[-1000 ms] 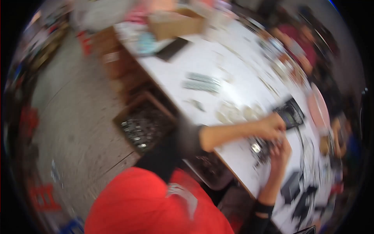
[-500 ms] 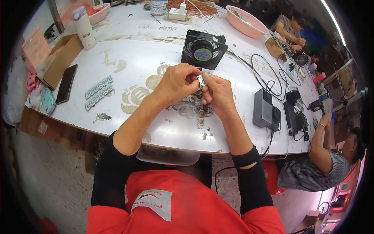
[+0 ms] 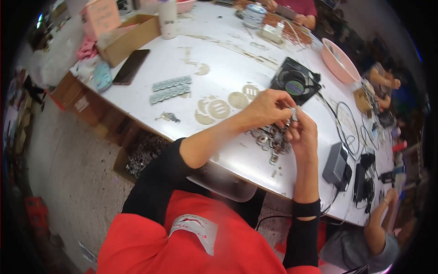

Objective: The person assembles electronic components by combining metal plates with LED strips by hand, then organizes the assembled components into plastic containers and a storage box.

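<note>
Over the table, both my hands meet just in front of a black square fan [image 3: 292, 75]. My left hand [image 3: 271, 108] is closed, its thumb and forefinger pinching a small pale metallic piece [image 3: 293, 115]. On the other side of that same piece, the fingers of my right hand [image 3: 303, 132] are closed too. The piece is too small to name. Beneath the hands lies a loose pile of small metal parts with round centres [image 3: 273, 140], partly covered by them. Two rows of similar small pale pieces [image 3: 171, 90] lie farther left.
At left are a phone [image 3: 131, 67], a cardboard box [image 3: 130, 39] and a white bottle [image 3: 168, 20]. A pink basin [image 3: 340, 61] stands back right. Cables run past a grey box-shaped device [image 3: 336, 165] at right. Other people sit at the far and right sides. A carton of metal bits [image 3: 146, 157] is under the table.
My view has swung left, so the table and hands appear farther right and tilted. Both hands stay together on the small piece over the pile.
</note>
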Demonstrator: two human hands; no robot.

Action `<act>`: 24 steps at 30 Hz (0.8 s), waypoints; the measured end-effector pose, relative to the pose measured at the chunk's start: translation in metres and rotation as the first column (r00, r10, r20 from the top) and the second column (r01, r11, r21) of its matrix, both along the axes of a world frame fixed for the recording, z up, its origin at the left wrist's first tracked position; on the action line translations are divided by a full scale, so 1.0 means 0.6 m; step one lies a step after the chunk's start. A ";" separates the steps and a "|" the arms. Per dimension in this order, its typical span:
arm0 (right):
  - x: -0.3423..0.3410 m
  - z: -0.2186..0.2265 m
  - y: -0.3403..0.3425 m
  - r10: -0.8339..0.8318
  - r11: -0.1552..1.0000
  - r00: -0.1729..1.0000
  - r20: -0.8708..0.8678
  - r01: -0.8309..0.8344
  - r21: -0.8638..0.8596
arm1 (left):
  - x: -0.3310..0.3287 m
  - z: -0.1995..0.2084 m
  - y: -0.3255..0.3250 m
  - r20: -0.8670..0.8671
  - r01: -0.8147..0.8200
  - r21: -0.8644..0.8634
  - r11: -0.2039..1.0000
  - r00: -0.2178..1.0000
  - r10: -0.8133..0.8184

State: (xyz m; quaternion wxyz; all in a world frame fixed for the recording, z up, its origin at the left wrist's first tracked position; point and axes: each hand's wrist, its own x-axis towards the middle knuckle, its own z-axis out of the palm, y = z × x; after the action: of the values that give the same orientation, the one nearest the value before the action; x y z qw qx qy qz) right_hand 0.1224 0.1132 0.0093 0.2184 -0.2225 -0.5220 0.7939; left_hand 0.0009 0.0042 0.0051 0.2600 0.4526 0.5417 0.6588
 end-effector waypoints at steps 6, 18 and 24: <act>-0.006 0.012 -0.021 0.010 1.000 1.000 -0.012 -0.010 0.010 | 0.000 0.016 -0.018 0.356 0.182 0.042 0.982 0.916 -0.185; -0.028 -0.015 -0.028 -0.254 0.940 0.958 -0.129 0.276 0.200 | 0.011 -0.026 0.016 0.620 0.167 0.222 0.961 0.737 -0.271; -0.022 -0.005 -0.028 -0.324 0.904 0.937 -0.134 0.348 0.249 | 0.018 -0.001 0.012 0.402 -0.013 0.089 0.996 0.915 -0.024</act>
State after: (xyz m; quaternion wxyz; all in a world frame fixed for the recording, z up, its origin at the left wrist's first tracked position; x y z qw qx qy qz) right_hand 0.1091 0.0963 0.0062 0.4031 -0.2417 -0.5685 0.6752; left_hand 0.0118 0.0112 0.0046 0.3471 0.3201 0.4453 0.7608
